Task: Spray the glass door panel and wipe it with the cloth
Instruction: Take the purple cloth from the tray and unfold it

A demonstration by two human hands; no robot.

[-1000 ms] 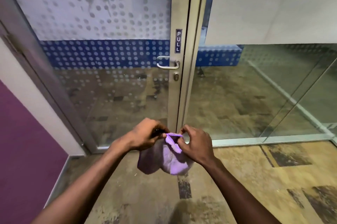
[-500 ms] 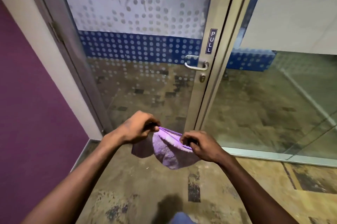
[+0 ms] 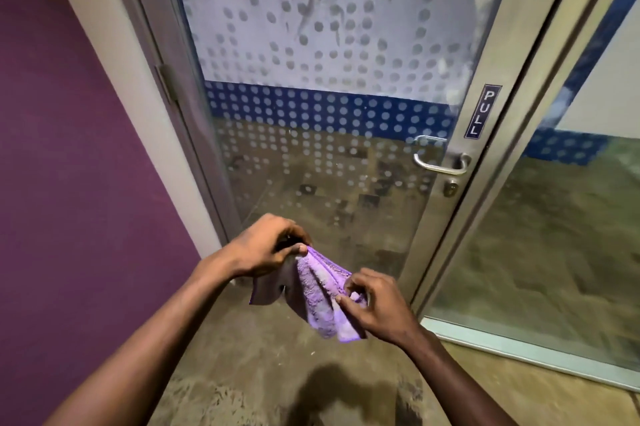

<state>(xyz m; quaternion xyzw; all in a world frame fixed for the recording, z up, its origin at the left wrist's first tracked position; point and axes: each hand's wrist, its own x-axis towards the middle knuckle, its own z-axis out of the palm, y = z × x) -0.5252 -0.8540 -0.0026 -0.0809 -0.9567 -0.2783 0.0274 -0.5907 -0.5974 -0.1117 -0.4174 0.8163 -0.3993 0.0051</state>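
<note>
A purple cloth (image 3: pixel 317 290) hangs bunched between both hands, low in front of the glass door panel (image 3: pixel 329 62). My left hand (image 3: pixel 268 245) pinches its upper corner. My right hand (image 3: pixel 375 304) pinches the cloth's lower right edge with thumb and fingers. The door glass has a frosted dotted upper part with streaks and smears, a blue dotted band across the middle, and clear glass below. No spray bottle is in view.
The door's metal frame carries a PULL sign (image 3: pixel 483 112), a lever handle (image 3: pixel 440 162) and a lock (image 3: pixel 450 188). A purple wall (image 3: pixel 76 148) stands on the left. A fixed glass panel (image 3: pixel 561 235) is on the right. Mottled brown floor (image 3: pixel 263 373) lies underfoot.
The view has shifted left and closer to the door. My hands have drawn apart, stretching the cloth out; the right hand has moved lower and to the right along it.
</note>
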